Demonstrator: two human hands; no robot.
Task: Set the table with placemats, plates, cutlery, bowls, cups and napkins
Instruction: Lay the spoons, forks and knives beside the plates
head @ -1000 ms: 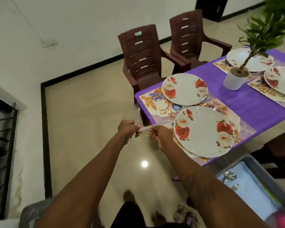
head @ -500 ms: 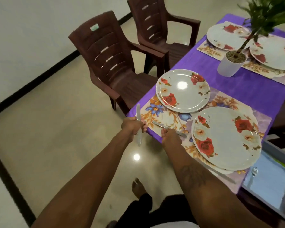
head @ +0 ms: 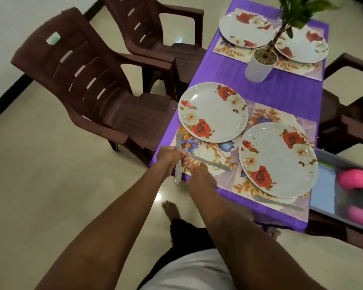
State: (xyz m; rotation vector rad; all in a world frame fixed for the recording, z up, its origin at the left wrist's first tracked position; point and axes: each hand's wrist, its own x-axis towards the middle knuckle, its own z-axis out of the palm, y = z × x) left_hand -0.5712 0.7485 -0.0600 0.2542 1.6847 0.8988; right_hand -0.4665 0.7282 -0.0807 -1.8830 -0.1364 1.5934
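**Head cam: two knives at the table corner**

Our left hand [head: 169, 156] is curled round one knife [head: 178, 141], held upright at the edge of the purple table [head: 281, 91]. Just right of it, our right hand [head: 199, 176] rests against a second knife [head: 215, 164] lying flat on the floral placemat [head: 208, 151]; we can't tell if it's pinching it. Further right sit a rose plate [head: 213, 111] and a second plate [head: 278, 160], third knife [head: 279, 203] just beside it.

Your right hand [head: 199, 177] is hiding its own fingers; your left hand [head: 169, 156] is covering the middle of a knife [head: 178, 141]. The tray [head: 344, 160] is running off the right edge, its pink items [head: 355, 179] blurring.
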